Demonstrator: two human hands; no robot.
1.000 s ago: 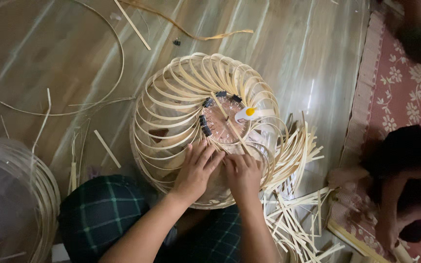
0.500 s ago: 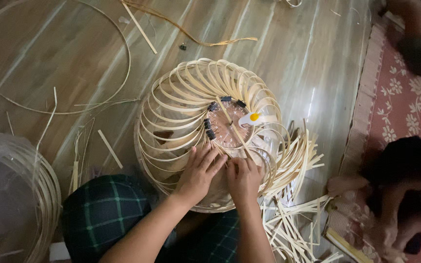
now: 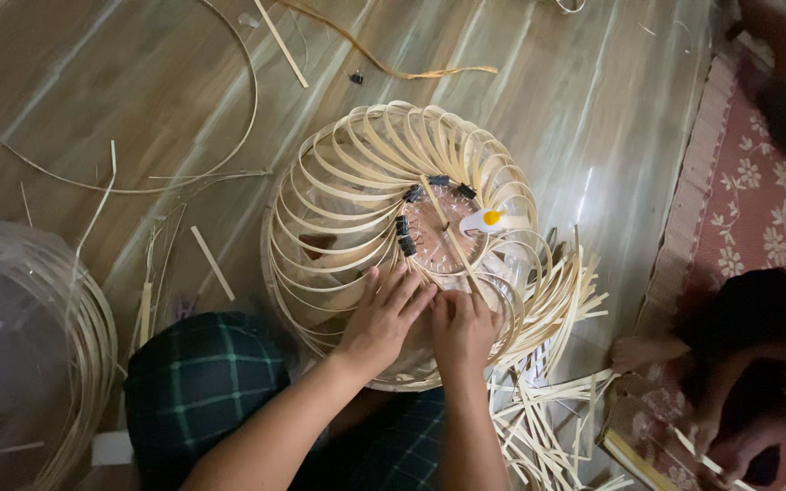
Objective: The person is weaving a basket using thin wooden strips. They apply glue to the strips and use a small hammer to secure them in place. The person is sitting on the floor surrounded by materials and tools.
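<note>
You are pressing both hands, left hand (image 3: 382, 320) and right hand (image 3: 462, 329), fingers flat (gripping nothing), onto the bamboo-strip frame (image 3: 357, 182); excess pressure risks unseating the binder clips (image 3: 403, 235).

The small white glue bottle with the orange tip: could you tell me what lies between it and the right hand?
In the head view, a thin bamboo stick crosses the clear centre disc between the bottle and the right hand.

A round frame of curved pale bamboo strips (image 3: 357, 195) stands on the wooden floor (image 3: 138, 109), black clips (image 3: 403, 235) pinning its hub.
</note>
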